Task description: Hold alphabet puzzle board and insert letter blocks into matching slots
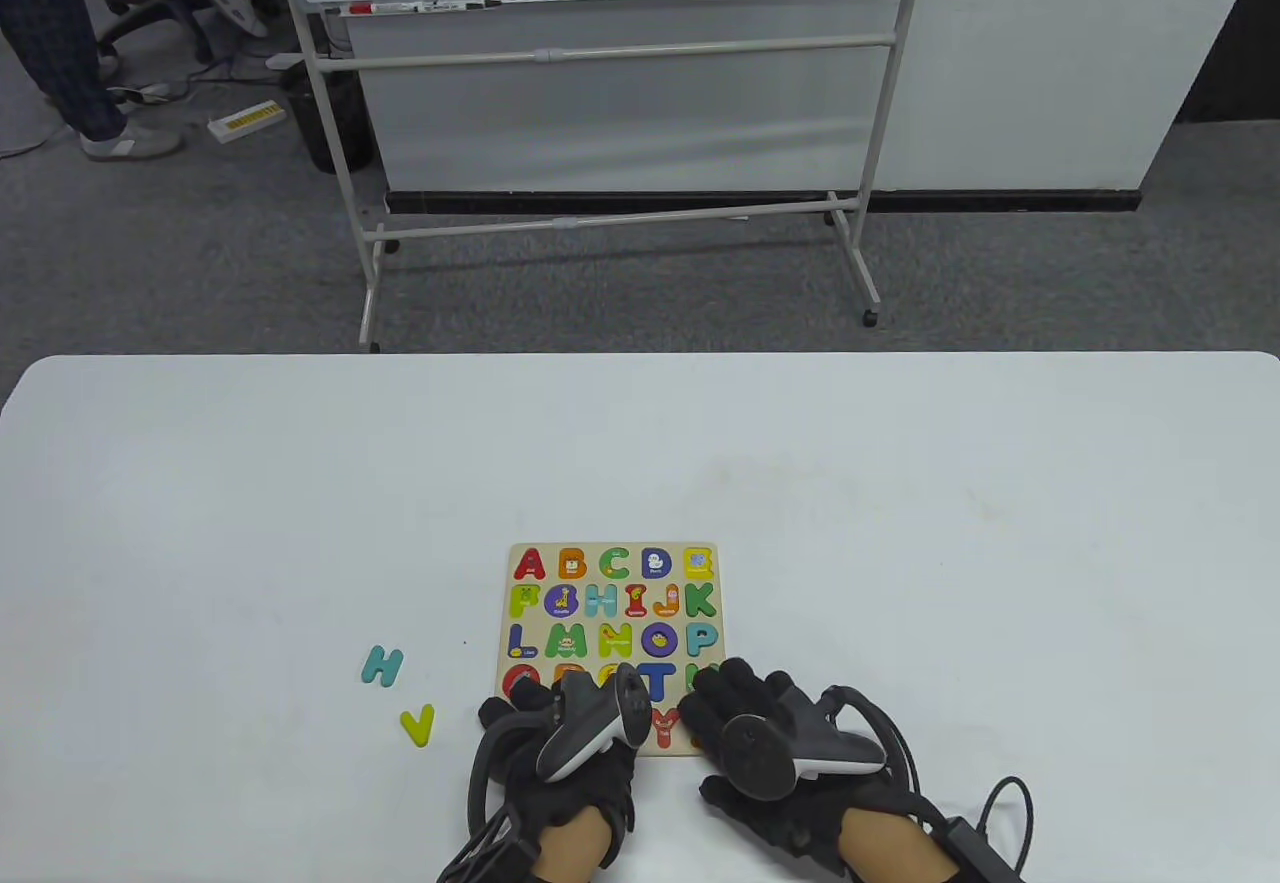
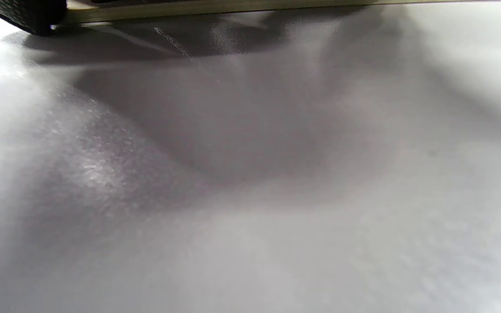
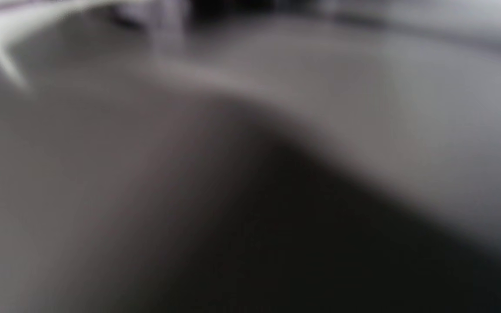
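The wooden alphabet puzzle board (image 1: 612,623) lies flat on the white table, with most slots filled by coloured letters. My left hand (image 1: 535,713) holds its near left corner. In the left wrist view a black gloved fingertip (image 2: 24,15) touches the board's edge (image 2: 233,6). My right hand (image 1: 740,708) rests with bent fingers on the board's near right corner, covering the bottom rows there. What is under those fingers is hidden. A loose teal H (image 1: 382,666) and a yellow-green V (image 1: 418,724) lie on the table left of the board. The right wrist view is only blur.
The white table (image 1: 900,523) stretches wide around the board. A whiteboard on a wheeled stand (image 1: 600,123) stands on the carpet beyond the far edge. A glove cable (image 1: 1000,813) trails by my right wrist.
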Demonstrator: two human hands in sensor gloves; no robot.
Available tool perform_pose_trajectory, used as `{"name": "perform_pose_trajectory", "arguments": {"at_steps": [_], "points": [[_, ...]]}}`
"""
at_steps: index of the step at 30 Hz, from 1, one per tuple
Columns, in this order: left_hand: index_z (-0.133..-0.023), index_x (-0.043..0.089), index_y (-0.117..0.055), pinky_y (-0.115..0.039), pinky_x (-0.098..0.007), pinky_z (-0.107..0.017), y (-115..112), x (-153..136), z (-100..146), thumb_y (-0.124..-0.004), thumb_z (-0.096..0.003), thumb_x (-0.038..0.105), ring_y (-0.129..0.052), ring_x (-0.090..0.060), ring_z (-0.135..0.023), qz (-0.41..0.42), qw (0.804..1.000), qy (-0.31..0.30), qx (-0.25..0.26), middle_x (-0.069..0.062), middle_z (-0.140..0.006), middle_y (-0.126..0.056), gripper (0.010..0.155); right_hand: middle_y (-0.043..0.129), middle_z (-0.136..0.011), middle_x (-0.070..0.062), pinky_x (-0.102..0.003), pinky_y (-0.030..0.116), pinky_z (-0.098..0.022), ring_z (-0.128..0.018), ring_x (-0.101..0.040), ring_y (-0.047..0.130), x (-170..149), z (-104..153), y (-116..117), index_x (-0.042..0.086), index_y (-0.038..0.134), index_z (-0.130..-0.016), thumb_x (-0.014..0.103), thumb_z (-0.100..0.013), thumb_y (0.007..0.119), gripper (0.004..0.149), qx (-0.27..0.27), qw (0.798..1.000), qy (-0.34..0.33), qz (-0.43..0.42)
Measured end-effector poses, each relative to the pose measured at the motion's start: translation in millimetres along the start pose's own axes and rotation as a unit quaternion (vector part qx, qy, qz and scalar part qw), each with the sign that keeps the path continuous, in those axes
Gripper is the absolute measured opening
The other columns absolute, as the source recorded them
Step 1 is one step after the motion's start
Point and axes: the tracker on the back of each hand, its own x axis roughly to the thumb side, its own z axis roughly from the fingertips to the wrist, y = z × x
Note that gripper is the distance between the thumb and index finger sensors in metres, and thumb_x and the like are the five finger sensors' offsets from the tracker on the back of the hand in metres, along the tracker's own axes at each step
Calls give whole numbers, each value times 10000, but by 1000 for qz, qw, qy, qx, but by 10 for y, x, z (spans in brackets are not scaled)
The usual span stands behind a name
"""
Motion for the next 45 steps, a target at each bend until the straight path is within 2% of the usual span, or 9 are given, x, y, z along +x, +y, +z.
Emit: {"name": "perform_pose_trajectory", "arguments": {"at_steps": [9,21,25,29,33,36,38,41,45], "points": [[-1050,-10,-193,-607,-736,-564,-2,-6,-4,-445,-496,571,-356,-779,-893,3,1000,0,3,-442,-1018,-209,842,-290,-1063,-103,-617,29,-719,-1013,-363,-225,26,-46,84,207,-239,-992,692,-452,250,876,36,999,1,28],[-1062,-4,-172,-594,-726,-581,10,-31,4,-457,-498,583,-338,-770,-902,5,1000,-6,-10,-440,-1029,-190,862,-317,-1042,-125,-607,-4,-700,-989,-381,-250,31,-57,93,177,-262,-978,724,-446,264,926,46,999,-5,22],[-1083,8,-240,-623,-725,-568,90,-40,30,-508,-502,587,-420,-746,-907,1,1000,-11,-8,-428,-1051,-254,863,-319,-1042,-123,-608,-7,-698,-987,-382,-253,30,-59,92,181,-261,-977,725,-448,268,926,47,999,-7,19],[-1096,35,-357,-639,-729,-563,334,-96,216,-536,-499,583,-599,-658,-932,34,997,-51,39,-357,-1089,-380,830,-321,-1038,-126,-598,-13,-695,-985,-379,-255,27,-59,88,181,-269,-976,729,-451,274,933,48,999,-7,15],[-1088,66,-488,-624,-706,-591,665,-360,506,-617,-487,569,-695,-604,-926,120,980,-114,115,-325,-1070,-533,795,-317,-1042,-112,-591,-13,-697,-987,-376,-252,27,-61,89,184,-263,-979,731,-454,279,932,47,999,-7,12],[-1118,263,-218,-522,-709,-649,762,-661,529,-649,-486,571,-521,-601,-1008,133,962,-199,130,-287,-1126,-368,824,-313,-1044,-112,-590,-10,-697,-989,-373,-248,24,-63,81,189,-257,-982,733,-457,287,931,46,999,-6,8],[-1107,261,-157,-503,-698,-659,760,-897,492,-655,-490,581,-489,-582,-1020,90,972,-168,138,-269,-1126,-337,855,-296,-1056,-102,-586,-3,-700,-997,-367,-235,11,-64,70,197,-236,-995,740,-465,308,933,42,999,-7,-6],[-1110,251,-250,-494,-707,-662,618,-1265,398,-693,-476,572,-496,-580,-1021,20,984,-94,152,-248,-1121,-370,837,-303,-1050,-108,-584,-12,-696,-990,-367,-243,6,-73,70,198,-242,-992,741,-466,311,936,45,999,-7,-7],[-1077,184,-481,-617,-640,-623,341,-1530,230,-734,-471,536,-892,-398,-770,4,990,-29,134,-227,-1014,-643,746,-298,-1054,-99,-582,-10,-696,-993,-364,-239,3,-72,65,198,-235,-996,741,-470,318,937,44,999,-8,-11]]}}
